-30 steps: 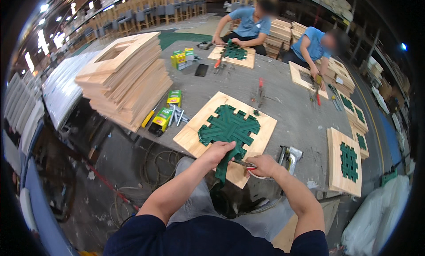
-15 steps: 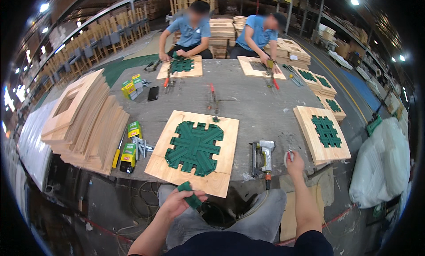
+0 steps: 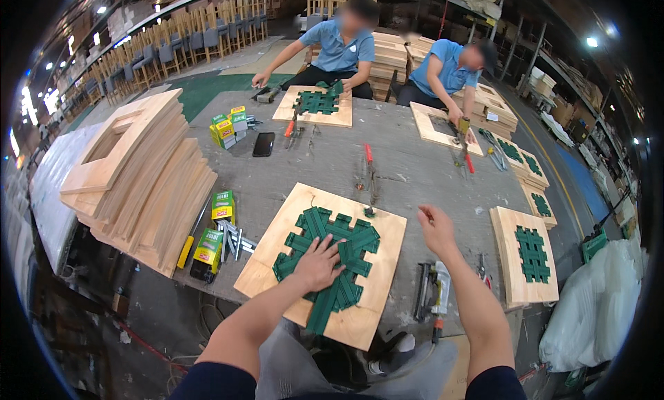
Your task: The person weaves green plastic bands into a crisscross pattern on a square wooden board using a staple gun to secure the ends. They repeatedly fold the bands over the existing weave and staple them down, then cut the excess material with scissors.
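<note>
A square plywood board (image 3: 377, 310) with a cut-out lies before me, its middle crossed by dark green webbing straps (image 3: 360, 244). My left hand (image 3: 319, 265) presses flat on the straps with its fingers spread. From under it a green strap end (image 3: 320, 315) runs to the board's near edge. My right hand (image 3: 437, 230) is over the table just right of the board, its fingers curled and nothing visible in them. Nearby lie a pneumatic staple gun (image 3: 434, 289) and a small red-handled tool (image 3: 485, 272). A longer red-handled tool (image 3: 369, 168) rests beyond the board.
A tall stack of plywood frames (image 3: 138, 185) stands left, beside yellow-green boxes (image 3: 209, 246) and loose staple strips (image 3: 235, 237). Webbed boards (image 3: 532, 255) are stacked right. Across the table (image 3: 311, 166), two people in blue shirts (image 3: 349, 47) work on boards; a phone (image 3: 263, 144) lies there.
My left hand has carried the strap from near my lap onto the webbing and now presses there. My right hand has left the small red-handled tool and moved forward. The view has shifted.
</note>
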